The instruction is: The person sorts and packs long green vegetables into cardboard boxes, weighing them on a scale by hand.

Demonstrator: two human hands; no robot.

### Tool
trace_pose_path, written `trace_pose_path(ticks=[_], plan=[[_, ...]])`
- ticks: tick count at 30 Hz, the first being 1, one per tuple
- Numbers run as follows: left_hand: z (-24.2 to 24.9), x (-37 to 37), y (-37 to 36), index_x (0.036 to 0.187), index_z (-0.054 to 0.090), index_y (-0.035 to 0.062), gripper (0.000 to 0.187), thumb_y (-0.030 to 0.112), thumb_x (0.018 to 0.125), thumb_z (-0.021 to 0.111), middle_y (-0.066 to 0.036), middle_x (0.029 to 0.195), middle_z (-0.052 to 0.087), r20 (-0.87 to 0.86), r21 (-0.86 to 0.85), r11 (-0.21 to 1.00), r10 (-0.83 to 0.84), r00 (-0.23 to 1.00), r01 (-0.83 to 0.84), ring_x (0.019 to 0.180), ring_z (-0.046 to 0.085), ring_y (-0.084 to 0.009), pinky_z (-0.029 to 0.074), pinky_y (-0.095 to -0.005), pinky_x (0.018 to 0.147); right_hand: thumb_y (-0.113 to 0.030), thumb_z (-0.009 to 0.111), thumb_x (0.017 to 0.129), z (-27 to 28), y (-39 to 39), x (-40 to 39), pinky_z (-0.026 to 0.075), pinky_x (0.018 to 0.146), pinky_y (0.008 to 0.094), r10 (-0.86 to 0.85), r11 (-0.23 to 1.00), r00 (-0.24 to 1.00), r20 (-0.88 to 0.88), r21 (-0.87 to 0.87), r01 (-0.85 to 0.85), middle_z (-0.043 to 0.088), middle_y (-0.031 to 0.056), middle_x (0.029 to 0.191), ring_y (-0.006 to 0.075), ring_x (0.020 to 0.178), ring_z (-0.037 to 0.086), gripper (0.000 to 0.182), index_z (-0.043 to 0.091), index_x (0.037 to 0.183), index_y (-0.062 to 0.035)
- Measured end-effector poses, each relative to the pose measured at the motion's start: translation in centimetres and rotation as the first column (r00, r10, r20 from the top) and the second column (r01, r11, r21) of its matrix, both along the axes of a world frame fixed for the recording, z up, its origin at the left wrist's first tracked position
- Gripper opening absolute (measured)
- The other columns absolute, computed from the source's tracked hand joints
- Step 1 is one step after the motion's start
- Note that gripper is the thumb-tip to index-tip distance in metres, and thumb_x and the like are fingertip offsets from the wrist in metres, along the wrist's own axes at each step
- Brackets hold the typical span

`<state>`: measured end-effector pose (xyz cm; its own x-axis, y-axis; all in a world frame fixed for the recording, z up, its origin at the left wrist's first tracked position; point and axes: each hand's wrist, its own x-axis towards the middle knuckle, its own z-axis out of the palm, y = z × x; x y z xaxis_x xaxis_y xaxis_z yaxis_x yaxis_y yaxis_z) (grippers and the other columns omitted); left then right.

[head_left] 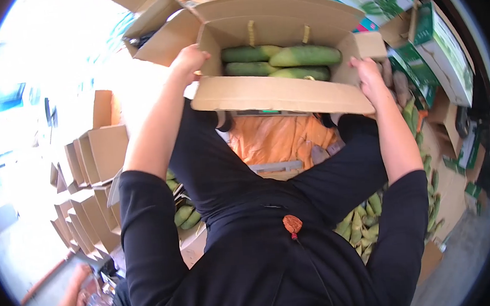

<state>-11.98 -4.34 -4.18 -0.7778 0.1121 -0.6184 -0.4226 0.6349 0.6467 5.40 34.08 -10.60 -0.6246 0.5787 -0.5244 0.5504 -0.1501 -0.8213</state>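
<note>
An open cardboard box (pixel 278 96) is in front of me, its near flap folded out toward my body. Several long green radishes (pixel 305 55) lie side by side inside it, green with paler patches. My left hand (pixel 190 63) is closed on the box's left edge at the corner. On the opposite side, my right hand (pixel 368 79) grips the right edge, thumb on top. Beneath the box, part of a scale (pixel 269 112) with a lit green display shows; the box hides the rest of it.
Folded cardboard boxes (pixel 93 212) stand at the left. Green-and-white printed cartons (pixel 445 53) are at the right. Piles of green radishes (pixel 366 224) lie beside my legs. An orange sheet (pixel 264 140) covers the floor. Another person's arm (pixel 68 302) shows at lower left.
</note>
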Motion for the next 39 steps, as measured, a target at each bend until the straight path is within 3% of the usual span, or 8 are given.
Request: trace_pose_path(ticks=[1,11,17,22,31,33,37,39], plan=[[0.3,-0.3,-0.1,0.12,0.05,0.0127,0.029,0.017,0.092,0.049,-0.003,0.116,0.051,0.065,0.003,0.999,-0.038,0.997,0.038,0.107,0.05,-0.0205,0.048,-0.0495,0.076,-0.014,0.061,0.083,0.4,-0.2,0.0,0.046,0.07,0.0364,-0.014,1.0,1.0,-0.017,-0.007,0.014,0.061,0.0103,0.084,0.0212,0.078,0.057,0.018,0.058,0.094,0.0001],[2.3,-2.4,-0.2,0.115,0.049,0.0081,0.026,0.017,0.091,0.05,-0.006,0.101,0.054,0.217,0.027,0.979,-0.203,0.955,0.202,0.088,0.057,-0.0196,0.055,-0.0388,0.058,-0.014,0.06,0.084,0.4,0.9,-0.7,0.043,0.068,0.0317,0.077,0.997,0.993,-0.084,-0.01,-0.078,0.06,0.0066,0.078,0.018,0.073,0.054,0.013,0.058,0.08,-0.0017],[0.1,-3.4,-0.6,0.109,0.052,0.0058,0.023,0.015,0.088,0.049,-0.008,0.094,0.054,0.077,-0.112,0.952,-0.277,0.958,0.284,0.081,0.058,-0.0194,0.058,-0.0368,0.051,-0.015,0.06,0.085,0.1,1.9,-1.5,0.042,0.07,0.0303,0.157,0.987,0.986,-0.063,0.039,-0.154,0.06,0.0057,0.077,0.0158,0.074,0.053,0.015,0.058,0.079,-0.0018],[0.4,-2.7,-1.2,0.099,0.055,0.0027,0.018,0.009,0.085,0.047,-0.006,0.079,0.055,-0.029,-0.017,0.978,-0.207,0.978,0.207,0.059,0.058,-0.0192,0.048,-0.0326,0.038,-0.015,0.06,0.086,1.5,1.3,-1.8,0.04,0.071,0.028,0.201,0.975,0.974,-0.102,0.112,-0.19,0.059,0.0047,0.078,0.0143,0.075,0.052,0.015,0.058,0.079,-0.0013],[3.1,-4.8,-5.6,0.108,0.056,-0.0015,0.027,0.007,0.083,0.048,-0.011,0.088,0.063,-0.136,-0.111,0.984,-0.157,0.978,0.143,0.07,0.064,-0.0247,0.055,-0.0331,0.048,-0.015,0.061,0.085,6.9,-3.0,-4.9,0.04,0.072,0.0269,0.172,0.985,0.98,-0.099,0.032,-0.17,0.059,0.0038,0.083,0.0132,0.075,0.052,0.017,0.058,0.088,0.001],[3.5,-5.1,-8.0,0.108,0.058,0.0051,0.028,0.011,0.082,0.05,-0.005,0.077,0.059,-0.218,-0.141,0.988,-0.089,0.972,0.059,0.064,0.059,-0.0175,0.048,-0.0316,0.039,-0.015,0.062,0.085,8.3,-5.5,-5.9,0.041,0.071,0.027,0.226,0.973,0.949,-0.218,0.087,-0.212,0.06,0.0042,0.085,0.013,0.077,0.053,0.019,0.059,0.094,0.002],[4.7,-4.5,-14.9,0.115,0.054,0.0069,0.033,0.015,0.084,0.051,-0.003,0.079,0.059,-0.266,-0.096,0.989,0.086,0.96,-0.115,0.066,0.059,-0.0156,0.047,-0.0304,0.047,-0.014,0.062,0.084,10.1,-11.2,-9.1,0.042,0.072,0.0275,0.325,0.943,0.925,-0.198,0.138,-0.302,0.06,0.0049,0.086,0.0135,0.079,0.054,0.023,0.06,0.099,0.0025],[6.4,-3.4,-18.6,0.099,0.056,0.0071,0.017,0.016,0.085,0.051,-0.002,0.08,0.059,-0.222,-0.071,0.989,0.108,0.969,-0.126,0.068,0.057,-0.0126,0.044,-0.0301,0.048,-0.018,0.062,0.084,10.8,-14.9,-10.7,0.042,0.078,0.0295,0.391,0.92,0.881,-0.267,0.093,-0.381,0.062,0.0084,0.088,0.0156,0.083,0.055,0.023,0.06,0.092,0.0035]])
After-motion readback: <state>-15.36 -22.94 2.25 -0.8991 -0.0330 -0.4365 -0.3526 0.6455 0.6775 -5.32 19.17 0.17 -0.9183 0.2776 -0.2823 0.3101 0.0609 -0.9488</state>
